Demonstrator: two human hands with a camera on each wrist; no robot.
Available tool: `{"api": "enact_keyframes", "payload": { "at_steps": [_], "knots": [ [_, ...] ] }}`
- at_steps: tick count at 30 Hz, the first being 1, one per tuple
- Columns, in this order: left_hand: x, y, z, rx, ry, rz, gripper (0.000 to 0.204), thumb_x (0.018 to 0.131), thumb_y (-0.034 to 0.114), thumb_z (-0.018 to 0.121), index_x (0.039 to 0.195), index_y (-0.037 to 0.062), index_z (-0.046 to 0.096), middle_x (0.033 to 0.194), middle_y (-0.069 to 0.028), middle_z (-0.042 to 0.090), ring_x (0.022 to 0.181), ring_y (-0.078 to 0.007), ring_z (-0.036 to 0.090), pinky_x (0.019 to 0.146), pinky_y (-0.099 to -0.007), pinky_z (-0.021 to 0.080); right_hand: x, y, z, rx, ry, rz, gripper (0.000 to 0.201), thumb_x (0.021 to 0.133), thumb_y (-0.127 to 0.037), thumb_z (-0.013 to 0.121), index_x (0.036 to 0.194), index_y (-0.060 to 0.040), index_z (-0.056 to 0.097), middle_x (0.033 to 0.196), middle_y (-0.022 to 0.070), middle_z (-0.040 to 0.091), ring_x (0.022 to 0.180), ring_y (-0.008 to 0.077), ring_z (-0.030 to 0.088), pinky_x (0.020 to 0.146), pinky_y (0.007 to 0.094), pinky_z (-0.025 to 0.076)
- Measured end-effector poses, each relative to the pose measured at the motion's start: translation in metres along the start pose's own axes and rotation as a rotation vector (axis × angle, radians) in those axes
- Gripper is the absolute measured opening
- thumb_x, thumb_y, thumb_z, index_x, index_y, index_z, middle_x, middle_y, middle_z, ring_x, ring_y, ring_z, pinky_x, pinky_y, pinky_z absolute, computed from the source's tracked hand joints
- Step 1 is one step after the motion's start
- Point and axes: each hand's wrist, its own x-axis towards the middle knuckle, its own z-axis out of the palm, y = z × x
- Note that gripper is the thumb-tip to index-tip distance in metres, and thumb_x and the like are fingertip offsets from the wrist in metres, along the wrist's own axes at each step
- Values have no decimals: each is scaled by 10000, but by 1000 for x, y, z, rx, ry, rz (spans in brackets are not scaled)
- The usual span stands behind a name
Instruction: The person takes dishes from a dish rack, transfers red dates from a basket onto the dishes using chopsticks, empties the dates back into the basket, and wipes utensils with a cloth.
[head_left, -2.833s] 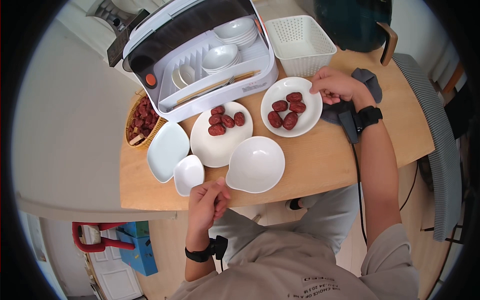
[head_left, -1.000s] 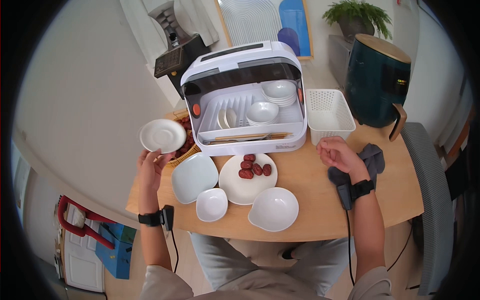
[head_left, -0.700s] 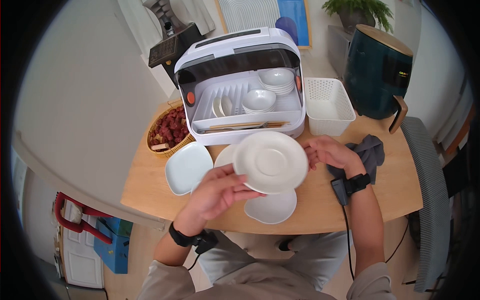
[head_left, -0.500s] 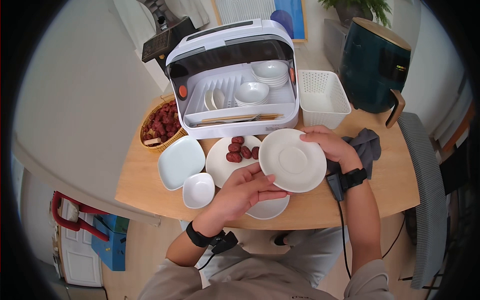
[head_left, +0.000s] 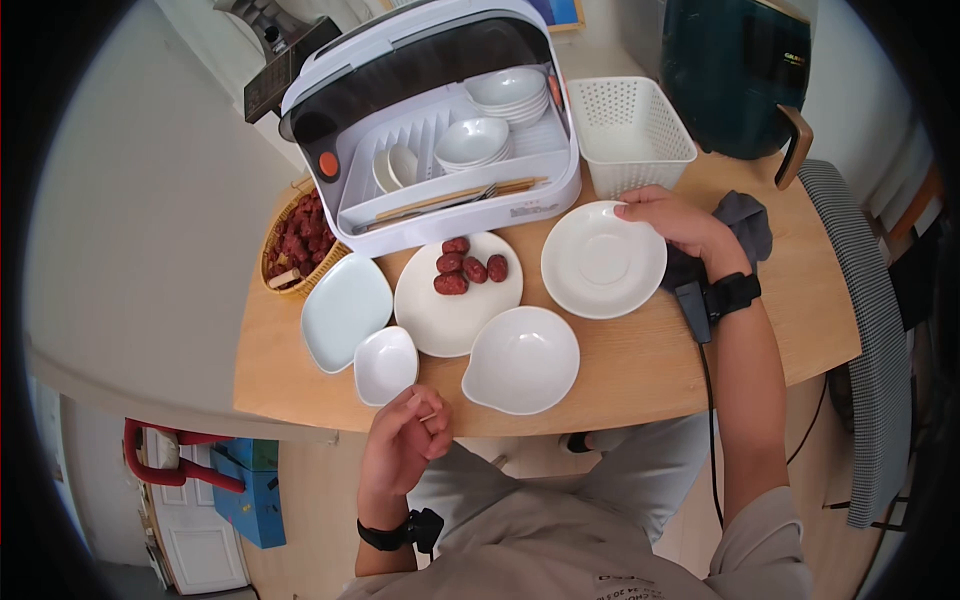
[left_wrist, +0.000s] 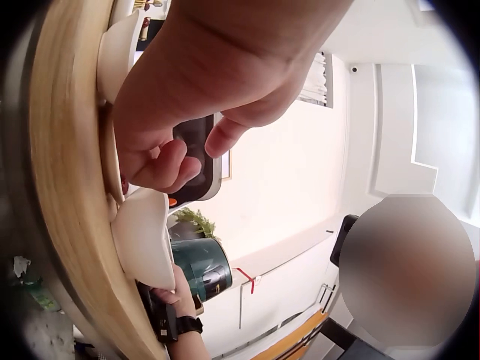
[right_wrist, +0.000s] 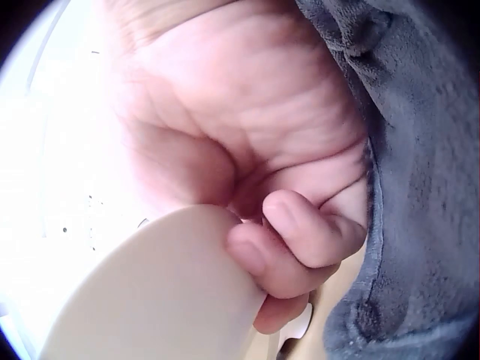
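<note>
By its upper right rim, a bare white plate (head_left: 603, 262) is pinched between the thumb and curled fingers of my right hand (head_left: 678, 222); whether it rests on the table I cannot tell. The right wrist view shows the plate (right_wrist: 157, 292) gripped by my right hand (right_wrist: 255, 165). My left hand (head_left: 402, 442) is at the table's front edge, fingers loosely curled around nothing, just below a small square bowl (head_left: 386, 366). A spouted white bowl (head_left: 522, 360) sits to its right. Several red dates (head_left: 451, 284) lie on a round plate (head_left: 455, 325).
A pale square plate (head_left: 346, 310) is at the left, below a wicker basket (head_left: 297, 240) of dates. Behind stand an open dish box (head_left: 460, 215) with bowls, a white perforated basket (head_left: 635, 150) and a green appliance (head_left: 735, 80). A grey cloth (head_left: 745, 228) lies right.
Dates once on the right-hand plate are gone from it. My left hand carried it from beside the wicker basket to my right hand, then let go and drew back to the front edge.
</note>
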Motion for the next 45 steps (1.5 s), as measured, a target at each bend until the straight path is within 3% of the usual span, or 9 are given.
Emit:
{"api": "enact_keyframes", "payload": {
  "at_steps": [5,8,13,21,23,29,35,39,45],
  "knots": [
    [3,-12,5,-82,125,-27,329,954,273,494,1170,26,475,962,-119,578,652,-179,484,538,-278,360,5,5,1,5,-2,49,426,910,-279,669,1227,-16,559,1082,49,634,944,102,610,825,261,502],
    [-1,-15,0,-149,105,-15,391,957,254,484,1272,29,428,1041,-143,592,682,-202,510,555,-292,380,3,1,3,-27,-14,66,414,911,-289,665,1215,-25,569,1037,33,646,872,82,615,742,243,513],
    [-16,-13,-5,-165,156,-4,425,964,259,471,1317,25,432,1097,-164,596,726,-223,539,579,-303,396,-3,-6,4,21,-92,47,437,876,-300,697,1173,4,594,840,29,667,615,92,629,517,225,516],
    [-27,-21,-12,-266,129,58,434,972,248,444,1348,32,437,1153,-209,592,765,-258,573,644,-327,462,-3,-6,5,-9,-105,119,377,867,-294,678,1051,32,636,778,79,664,614,168,665,532,267,559],
    [-17,-23,-6,-249,-24,-43,460,972,211,441,1388,24,378,1209,-251,576,839,-307,619,676,-340,485,-3,-6,5,-13,-109,128,370,870,-292,670,1031,39,636,776,87,661,610,175,665,533,268,565],
    [23,-22,25,-122,114,45,501,973,186,440,1403,-43,322,1214,-242,593,1011,-349,642,798,-392,535,-8,-10,4,-33,-22,124,346,880,-312,667,968,21,629,748,75,634,553,184,661,474,258,541],
    [35,-25,39,-18,-19,-58,504,982,199,428,1406,-45,309,1251,-273,569,1074,-367,628,840,-373,539,-13,-15,-2,-92,-34,173,297,889,-297,641,920,-2,618,706,78,623,572,202,674,468,254,520],
    [39,-26,41,-29,-66,-100,465,991,208,419,1364,-62,354,1235,-308,566,1069,-378,631,832,-380,552,-13,-14,-3,-95,-45,160,301,895,-296,629,919,4,614,706,87,630,577,205,677,465,250,506],
    [51,-7,32,101,152,-107,343,1042,218,372,1184,-92,409,1052,-334,636,848,-388,696,672,-348,602,-11,-15,-3,-108,-62,161,316,899,-294,620,947,18,616,704,93,633,580,201,671,484,255,506]
  ]
}}
